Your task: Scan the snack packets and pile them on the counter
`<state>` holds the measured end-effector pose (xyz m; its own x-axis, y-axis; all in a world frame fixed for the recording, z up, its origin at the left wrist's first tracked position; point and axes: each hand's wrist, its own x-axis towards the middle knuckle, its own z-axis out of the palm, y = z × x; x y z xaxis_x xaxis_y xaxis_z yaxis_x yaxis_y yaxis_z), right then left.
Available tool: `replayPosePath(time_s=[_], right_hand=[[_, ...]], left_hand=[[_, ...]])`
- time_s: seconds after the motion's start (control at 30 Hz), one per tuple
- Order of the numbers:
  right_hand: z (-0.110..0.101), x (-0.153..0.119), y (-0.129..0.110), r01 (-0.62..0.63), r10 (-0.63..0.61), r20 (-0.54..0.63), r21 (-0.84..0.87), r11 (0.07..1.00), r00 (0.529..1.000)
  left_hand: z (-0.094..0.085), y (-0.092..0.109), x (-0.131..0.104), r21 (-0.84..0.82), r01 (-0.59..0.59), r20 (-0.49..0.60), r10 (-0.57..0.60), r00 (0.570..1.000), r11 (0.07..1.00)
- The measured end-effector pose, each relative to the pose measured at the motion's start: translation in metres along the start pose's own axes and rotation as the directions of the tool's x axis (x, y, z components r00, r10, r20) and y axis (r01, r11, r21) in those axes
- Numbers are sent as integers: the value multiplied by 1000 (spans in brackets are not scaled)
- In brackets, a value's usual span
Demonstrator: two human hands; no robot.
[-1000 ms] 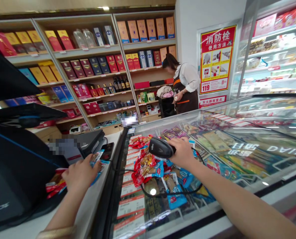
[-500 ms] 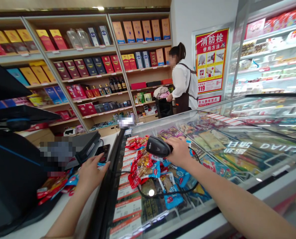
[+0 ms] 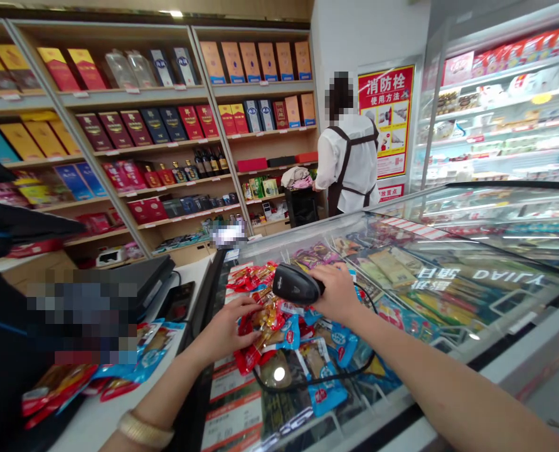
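My right hand [image 3: 338, 292] is wrapped round the handle of a black barcode scanner [image 3: 295, 284]. Its head points left above a pile of small snack packets. Red-and-gold snack packets [image 3: 272, 314] and blue snack packets [image 3: 324, 380] lie heaped on the glass top of a display freezer [image 3: 302, 424]. My left hand [image 3: 225, 329] reaches to the left edge of the pile, thumb and fingers apart, fingertips at the red packets; whether they press on one is hard to see. More blue and red packets [image 3: 154, 351] lie on the white counter to the left.
The scanner's black cable [image 3: 307, 382] loops over the glass. A dark register screen and a black machine [image 3: 154, 279] stand on the left. Behind the freezer a person in a white shirt and dark apron [image 3: 347, 157] faces the shelves [image 3: 189, 150] of boxes and bottles.
My left hand has moved right, from the counter to the pile on the glass, leaving packets on the counter. The scanner stays in my right hand. The person behind has turned away.
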<state>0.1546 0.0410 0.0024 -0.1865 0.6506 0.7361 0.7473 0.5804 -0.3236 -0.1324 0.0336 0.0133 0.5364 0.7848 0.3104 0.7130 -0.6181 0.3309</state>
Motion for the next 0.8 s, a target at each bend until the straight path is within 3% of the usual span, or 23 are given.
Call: replayPosePath(time_s=[0.33,0.47,0.53,0.63,0.8], right_hand=[[-2,-1,3,-6,5,-3,-20,1000,1000],[-6,1,3,-12,11,-23,-25,1000,1000],[-7,1,3,-16,15,-31,-37,999,999],[-7,1,2,-19,18,-30,-40,999,999],[-6,0,0,11,-12,-7,-18,1000,1000]], left_hand=[[7,5,-8,40,-67,-121,71,990,997],[12,-11,-7,-113,66,-252,-93,963,991],[13,-18,-7,-260,187,-293,-261,920,947],[10,-21,-7,-500,324,-292,-508,810,803],[-2,-10,-5,-813,340,-174,-754,633,473]])
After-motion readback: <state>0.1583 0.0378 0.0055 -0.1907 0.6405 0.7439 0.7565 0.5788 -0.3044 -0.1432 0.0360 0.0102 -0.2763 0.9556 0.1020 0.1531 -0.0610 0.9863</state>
